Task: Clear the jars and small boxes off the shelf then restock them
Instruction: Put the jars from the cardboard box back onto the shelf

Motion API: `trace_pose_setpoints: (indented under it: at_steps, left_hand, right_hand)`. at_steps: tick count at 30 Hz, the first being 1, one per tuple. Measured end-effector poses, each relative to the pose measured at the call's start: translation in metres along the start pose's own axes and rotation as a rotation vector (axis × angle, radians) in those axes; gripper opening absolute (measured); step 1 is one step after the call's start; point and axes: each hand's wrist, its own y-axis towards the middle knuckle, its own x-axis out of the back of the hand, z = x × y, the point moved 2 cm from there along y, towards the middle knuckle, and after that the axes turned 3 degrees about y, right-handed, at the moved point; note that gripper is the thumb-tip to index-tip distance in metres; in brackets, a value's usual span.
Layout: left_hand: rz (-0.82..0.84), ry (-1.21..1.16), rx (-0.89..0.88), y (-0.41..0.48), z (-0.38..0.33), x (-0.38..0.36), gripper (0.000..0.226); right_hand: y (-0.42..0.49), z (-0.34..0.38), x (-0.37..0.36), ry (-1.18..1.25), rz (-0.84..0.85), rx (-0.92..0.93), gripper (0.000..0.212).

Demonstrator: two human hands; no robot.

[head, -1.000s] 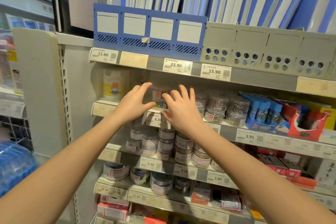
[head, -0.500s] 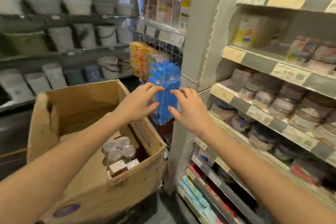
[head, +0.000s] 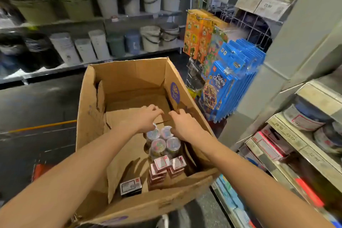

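Observation:
Both my arms reach down into an open cardboard box. Several clear round jars with coloured contents stand in a cluster on its floor. My left hand hovers palm down over the back-left jar, fingers curled downward. My right hand covers the edge of the back-right jar, its fingers curled too. Whatever lies under either palm is hidden. Two stacks of small red boxes sit nearer to me. A black and white small box lies at the near left.
The shelf unit with more jars and red boxes stands on the right. Blue Flying Chess packs and orange packs hang on a wire rack beside the box. Bins and buckets line the shelves across the dark aisle floor.
My view and hands swung from the shelf on the right down to the cardboard box. Both hands dropped from above the box rim to just over the jars inside.

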Motion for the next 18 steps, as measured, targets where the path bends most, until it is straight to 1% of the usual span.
trace_pose_setpoints:
  at_steps: [2, 4, 6, 8, 10, 13, 16, 18]
  left_hand:
    - [0.069, -0.002, -0.041, 0.019, 0.007, -0.024, 0.059]
    - [0.18, -0.074, -0.064, 0.037, 0.014, -0.05, 0.061]
    - [0.263, -0.113, -0.076, 0.048, 0.02, -0.072, 0.066]
    - [0.324, -0.094, -0.089, 0.056, 0.028, -0.09, 0.068]
    - [0.343, -0.057, -0.121, 0.061, 0.035, -0.103, 0.068]
    - [0.296, -0.068, -0.175, 0.063, 0.043, -0.116, 0.073]
    - [0.278, -0.057, -0.172, 0.06, 0.049, -0.127, 0.081]
    - [0.248, -0.078, -0.169, 0.059, 0.05, -0.135, 0.082]
  right_hand:
    - [0.025, -0.005, -0.015, 0.03, 0.087, -0.05, 0.046]
    - [0.049, -0.011, -0.032, 0.061, 0.171, -0.103, 0.043]
    - [0.066, -0.015, -0.047, 0.079, 0.242, -0.148, 0.044]
    - [0.082, -0.018, -0.063, 0.097, 0.304, -0.182, 0.047]
    - [0.094, -0.021, -0.077, 0.117, 0.352, -0.194, 0.048]
    - [0.103, -0.022, -0.096, 0.126, 0.4, -0.186, 0.043]
    - [0.106, -0.02, -0.109, 0.071, 0.41, -0.164, 0.05]
    - [0.108, -0.017, -0.114, 0.046, 0.397, -0.156, 0.047]
